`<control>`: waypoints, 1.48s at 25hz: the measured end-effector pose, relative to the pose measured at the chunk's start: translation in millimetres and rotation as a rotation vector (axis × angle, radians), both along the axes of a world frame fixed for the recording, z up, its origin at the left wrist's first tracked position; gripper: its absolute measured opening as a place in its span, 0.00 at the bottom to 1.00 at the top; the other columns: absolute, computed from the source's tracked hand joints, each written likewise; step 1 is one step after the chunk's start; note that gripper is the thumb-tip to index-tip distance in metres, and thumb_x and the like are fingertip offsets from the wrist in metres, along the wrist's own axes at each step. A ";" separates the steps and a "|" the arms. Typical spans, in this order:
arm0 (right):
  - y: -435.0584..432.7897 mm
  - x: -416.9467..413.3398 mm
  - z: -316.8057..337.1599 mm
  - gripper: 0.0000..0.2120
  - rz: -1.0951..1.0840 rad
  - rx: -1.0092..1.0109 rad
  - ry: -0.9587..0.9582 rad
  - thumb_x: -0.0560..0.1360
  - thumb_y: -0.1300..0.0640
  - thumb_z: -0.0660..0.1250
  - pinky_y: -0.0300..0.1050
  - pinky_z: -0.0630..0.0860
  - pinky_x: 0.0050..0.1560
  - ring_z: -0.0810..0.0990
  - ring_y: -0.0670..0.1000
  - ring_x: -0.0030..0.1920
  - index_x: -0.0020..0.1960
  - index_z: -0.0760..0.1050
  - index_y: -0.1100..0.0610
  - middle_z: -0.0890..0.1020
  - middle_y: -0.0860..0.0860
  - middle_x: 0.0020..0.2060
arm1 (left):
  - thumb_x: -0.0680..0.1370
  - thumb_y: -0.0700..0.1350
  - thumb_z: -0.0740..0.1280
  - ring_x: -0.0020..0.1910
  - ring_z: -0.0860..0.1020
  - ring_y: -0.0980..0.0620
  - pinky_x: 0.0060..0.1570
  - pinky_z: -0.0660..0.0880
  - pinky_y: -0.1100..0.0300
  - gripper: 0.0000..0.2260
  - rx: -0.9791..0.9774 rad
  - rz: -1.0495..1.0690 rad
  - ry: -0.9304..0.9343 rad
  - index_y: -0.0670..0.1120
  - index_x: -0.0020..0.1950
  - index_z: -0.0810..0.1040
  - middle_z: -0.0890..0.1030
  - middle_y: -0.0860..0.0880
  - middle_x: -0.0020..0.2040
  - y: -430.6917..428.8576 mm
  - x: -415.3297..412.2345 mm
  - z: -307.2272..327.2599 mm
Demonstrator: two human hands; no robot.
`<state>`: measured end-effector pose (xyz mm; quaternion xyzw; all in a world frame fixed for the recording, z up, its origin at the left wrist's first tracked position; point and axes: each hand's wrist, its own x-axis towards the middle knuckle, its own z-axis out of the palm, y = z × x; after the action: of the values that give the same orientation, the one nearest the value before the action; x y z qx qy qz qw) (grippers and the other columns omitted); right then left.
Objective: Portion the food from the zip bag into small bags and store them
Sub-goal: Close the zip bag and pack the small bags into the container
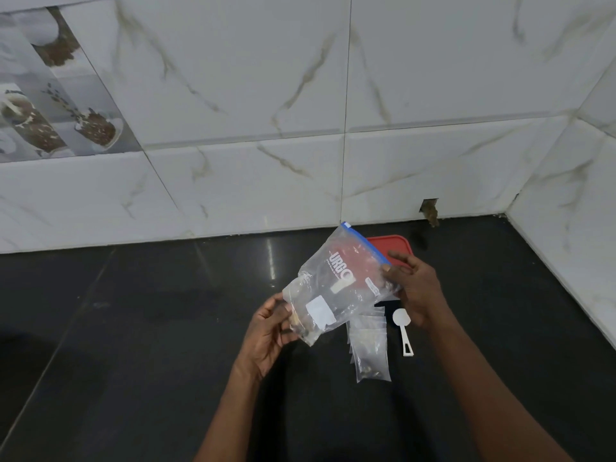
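I hold a clear zip bag (pixel 336 285) with a blue zip strip and white lettering tilted above the black counter. A little dark and pale food sits in its lower corner. My left hand (pixel 270 331) grips that lower corner. My right hand (pixel 413 288) pinches the bag's upper right edge near the zip strip. Under the bag lies a stack of small clear bags (pixel 370 348), the front one with dark bits in it. A white plastic scoop (pixel 404 331) lies just right of them.
A red lid or container (pixel 396 245) sits behind the zip bag, partly hidden by it and my right hand. The black counter (pixel 150 328) meets white marble-look wall tiles at the back and on the right, forming a corner.
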<state>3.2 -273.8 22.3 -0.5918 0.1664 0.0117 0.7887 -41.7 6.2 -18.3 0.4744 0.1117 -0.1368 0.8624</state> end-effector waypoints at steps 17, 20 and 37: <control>-21.2 67.0 6.7 0.15 0.030 -0.537 -0.055 0.72 0.66 0.73 0.40 0.79 0.42 0.83 0.50 0.43 0.58 0.78 0.62 0.83 0.56 0.46 | 0.77 0.30 0.68 0.62 0.80 0.49 0.59 0.78 0.57 0.28 0.485 -0.068 -0.107 0.50 0.73 0.70 0.81 0.46 0.62 -44.7 27.8 -16.7; -23.9 60.3 1.4 0.13 -0.029 -0.518 -0.074 0.72 0.66 0.72 0.41 0.80 0.46 0.83 0.52 0.47 0.57 0.79 0.61 0.83 0.55 0.49 | 0.77 0.33 0.70 0.53 0.84 0.45 0.53 0.81 0.51 0.16 0.351 -0.061 -0.069 0.43 0.64 0.79 0.85 0.44 0.53 -53.2 23.2 -21.6; -13.8 72.5 -4.3 0.15 -0.237 -0.372 -0.044 0.69 0.68 0.75 0.54 0.82 0.52 0.84 0.58 0.50 0.55 0.80 0.62 0.83 0.58 0.49 | 0.66 0.33 0.80 0.39 0.82 0.54 0.42 0.79 0.64 0.10 0.717 0.370 -0.211 0.40 0.34 0.79 0.84 0.48 0.41 -57.3 -18.3 -9.0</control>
<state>75.6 -287.6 18.0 -0.7034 0.2169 -0.1248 0.6652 -60.0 -51.1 -27.3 0.7280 0.1467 0.1172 0.6593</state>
